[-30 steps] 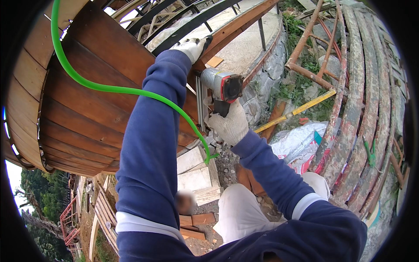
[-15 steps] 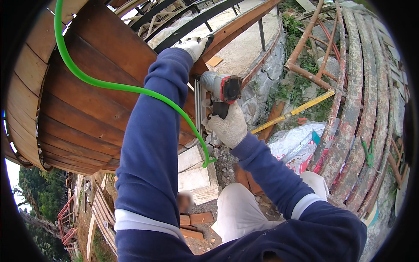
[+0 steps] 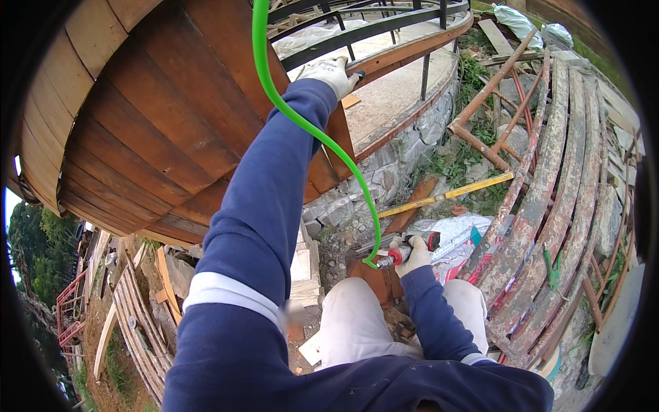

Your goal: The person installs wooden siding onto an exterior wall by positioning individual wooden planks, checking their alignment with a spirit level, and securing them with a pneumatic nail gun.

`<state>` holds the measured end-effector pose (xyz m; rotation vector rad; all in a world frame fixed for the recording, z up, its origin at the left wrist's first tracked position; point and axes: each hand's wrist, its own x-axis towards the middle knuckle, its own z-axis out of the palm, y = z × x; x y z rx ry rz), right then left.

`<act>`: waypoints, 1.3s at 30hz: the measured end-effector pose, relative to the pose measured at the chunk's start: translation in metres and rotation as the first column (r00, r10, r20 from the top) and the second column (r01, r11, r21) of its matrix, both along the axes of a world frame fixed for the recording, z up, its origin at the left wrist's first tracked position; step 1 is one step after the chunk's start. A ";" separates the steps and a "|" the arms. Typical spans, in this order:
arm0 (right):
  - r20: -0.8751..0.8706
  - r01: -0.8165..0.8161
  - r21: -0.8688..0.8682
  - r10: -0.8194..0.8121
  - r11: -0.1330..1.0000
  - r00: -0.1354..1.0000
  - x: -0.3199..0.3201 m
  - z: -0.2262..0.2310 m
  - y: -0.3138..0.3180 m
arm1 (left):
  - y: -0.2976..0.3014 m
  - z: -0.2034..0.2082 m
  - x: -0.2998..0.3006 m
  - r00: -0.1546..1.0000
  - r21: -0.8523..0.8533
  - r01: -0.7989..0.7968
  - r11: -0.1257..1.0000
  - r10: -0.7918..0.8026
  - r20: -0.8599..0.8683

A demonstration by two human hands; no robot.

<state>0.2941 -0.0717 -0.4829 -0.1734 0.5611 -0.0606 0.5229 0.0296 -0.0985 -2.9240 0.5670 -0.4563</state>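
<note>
My left hand (image 3: 331, 74), in a white work glove, reaches up and grips the near end of a curved brown wooden rail (image 3: 405, 53). A small dark spot shows at its fingertips; I cannot tell what it is. Low in front of my knees, my right hand (image 3: 414, 258), also gloved, is closed around the handle of a pneumatic nail gun (image 3: 394, 258) with red and dark parts. A bright green air hose (image 3: 319, 137) runs down across my left sleeve to the tool. Brown wooden cladding (image 3: 165, 117) curves beside my left arm.
Black metal railing bars (image 3: 364, 38) run above a pale floor edged by a stone wall (image 3: 405, 154). A yellow level (image 3: 446, 196) lies on the ground by a white sack (image 3: 453, 237). Long weathered planks (image 3: 549, 206) and rusty pipes (image 3: 491, 89) fill the right. Light boards (image 3: 302, 271) lie below.
My right hand has lowered the nail gun from beside the wooden cladding to near my knees. My left hand stays at the rail. The view has shifted, and the hose hangs further right.
</note>
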 end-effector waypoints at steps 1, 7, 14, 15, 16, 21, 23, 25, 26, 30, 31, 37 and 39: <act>-0.064 0.012 0.084 -0.007 0.996 0.998 -0.004 -0.012 -0.007 | -0.003 0.000 -0.006 0.999 0.024 0.034 0.999 -0.034 0.021; -0.259 -0.062 0.042 0.071 0.997 0.963 -0.011 -0.074 -0.015 | 0.024 -0.061 -0.052 0.755 -0.172 0.604 0.778 -0.489 0.437; -0.326 -0.212 -0.010 0.197 0.977 0.925 -0.022 -0.052 0.001 | 0.096 -0.310 -0.208 0.904 -0.876 0.012 0.481 -0.379 -0.196; -0.349 -0.239 -0.006 0.222 0.971 0.911 -0.021 -0.049 0.003 | 0.099 -0.332 -0.224 0.893 -0.849 -0.036 0.527 -0.365 -0.265; -0.356 -0.256 -0.046 0.224 0.966 0.907 -0.023 -0.048 -0.001 | 0.090 -0.336 -0.240 0.865 -0.848 -0.029 0.530 -0.412 -0.287; -0.285 -0.393 -0.091 0.355 0.915 0.891 -0.037 -0.057 0.005 | 0.064 -0.334 -0.267 0.891 -0.715 0.062 0.697 -0.361 -0.275; -0.343 -0.472 -0.148 0.403 0.869 0.849 -0.041 -0.057 0.015 | 0.061 -0.340 -0.263 0.921 -0.723 0.007 0.691 -0.286 -0.264; -0.390 -0.557 -0.204 0.455 0.805 0.801 -0.044 -0.056 0.025 | 0.068 -0.361 -0.250 0.928 -0.697 0.011 0.717 -0.267 -0.259; -0.305 -0.543 -0.108 0.492 0.833 0.815 -0.041 -0.070 0.018 | 0.055 -0.355 -0.250 0.918 -0.710 -0.036 0.703 -0.258 -0.302; -0.530 -0.649 -0.740 0.443 0.175 0.723 -0.034 -0.086 0.007 | 0.052 -0.350 -0.253 0.918 -0.722 -0.171 0.671 -0.158 -0.364; -0.593 -0.607 -0.791 0.348 -0.083 0.726 -0.027 -0.099 -0.003 | 0.048 -0.350 -0.250 0.928 -0.735 -0.167 0.657 -0.148 -0.343; -0.604 -0.548 -0.790 0.194 -0.276 0.773 -0.021 -0.089 0.004 | 0.061 -0.353 -0.246 0.922 -0.746 -0.221 0.628 -0.115 -0.370; -0.497 -0.507 -0.861 0.279 -0.038 0.822 -0.039 -0.048 0.025 | 0.069 -0.356 -0.249 0.918 -0.725 -0.236 0.647 -0.097 -0.385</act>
